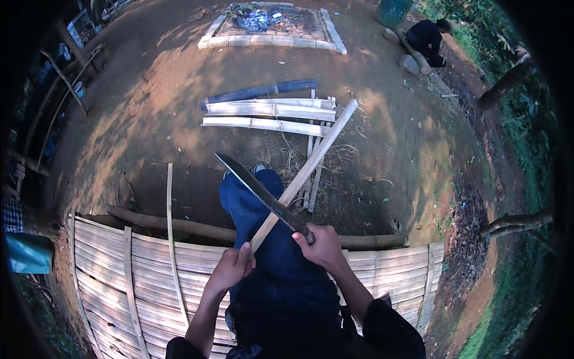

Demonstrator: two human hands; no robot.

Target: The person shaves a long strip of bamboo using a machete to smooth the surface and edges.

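My left hand [232, 265] is closed around the near end of a long, pale bamboo strip [315, 157], which slants away to the upper right across my legs. In my right hand [321, 244] is the handle of a machete [256, 188]. Its dark blade points to the upper left and crosses the strip a short way above my left hand. From this view I cannot tell how deep the edge sits against the bamboo. Both hands are above my blue trousers [251, 212].
I sit on a slatted bamboo platform [152, 269] with a bamboo pole [179, 224] along its front. Split bamboo pieces [269, 109] lie on the ground ahead, shavings [341, 155] beside them. Farther off are a brick-edged fire pit [269, 41], a crouching person [426, 42] and a green drum [393, 12].
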